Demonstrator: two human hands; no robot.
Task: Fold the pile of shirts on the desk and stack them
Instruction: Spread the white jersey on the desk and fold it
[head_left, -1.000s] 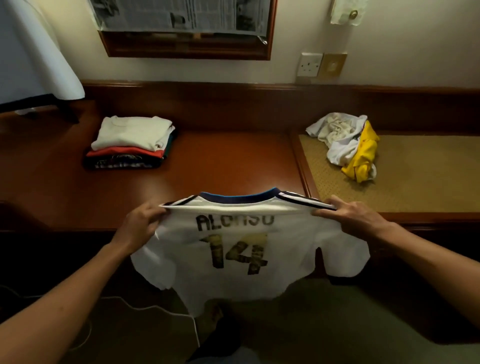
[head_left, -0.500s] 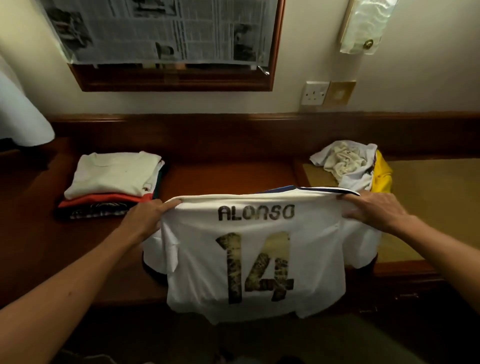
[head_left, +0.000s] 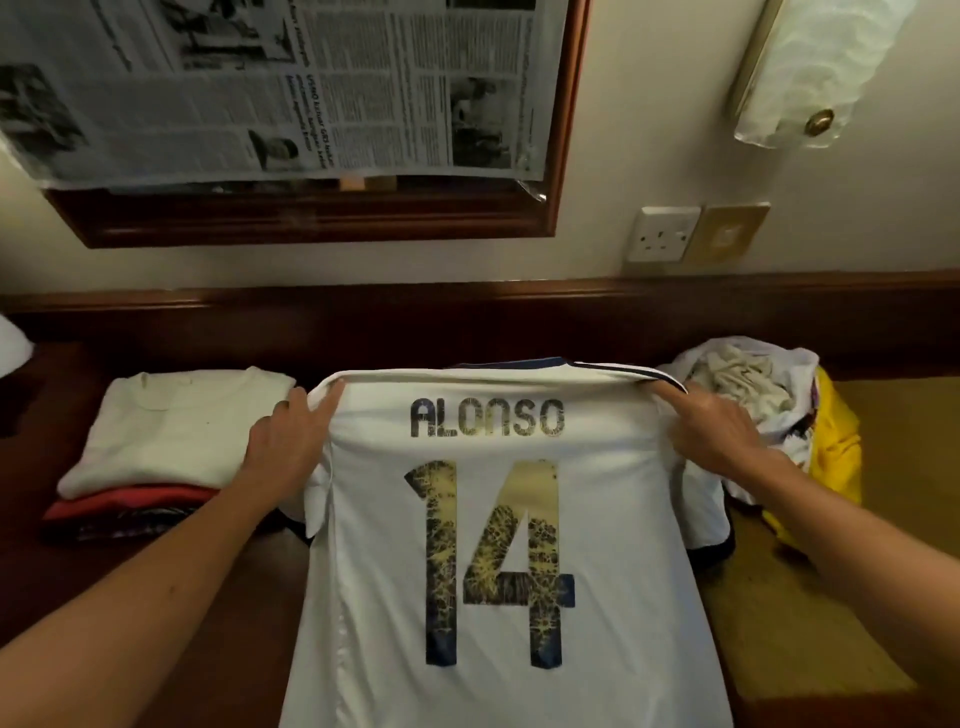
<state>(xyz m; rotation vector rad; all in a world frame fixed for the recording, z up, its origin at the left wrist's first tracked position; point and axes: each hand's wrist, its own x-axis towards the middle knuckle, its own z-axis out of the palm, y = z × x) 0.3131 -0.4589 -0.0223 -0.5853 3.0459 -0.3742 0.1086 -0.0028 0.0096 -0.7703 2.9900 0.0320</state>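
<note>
The left hand (head_left: 291, 441) is pinching the left shoulder of a white jersey (head_left: 493, 571), and the right hand (head_left: 711, 431) is gripping its right shoulder, the two hands held wide apart. The jersey is lying back-up on the wooden counter (head_left: 156, 582), showing "ALONSO" and "14", its lower part hanging over the near edge. Left of it, a stack of folded shirts (head_left: 161, 447) is sitting on the counter. To the right, a crumpled pile of shirts (head_left: 769, 395) is lying just beside the jersey.
</note>
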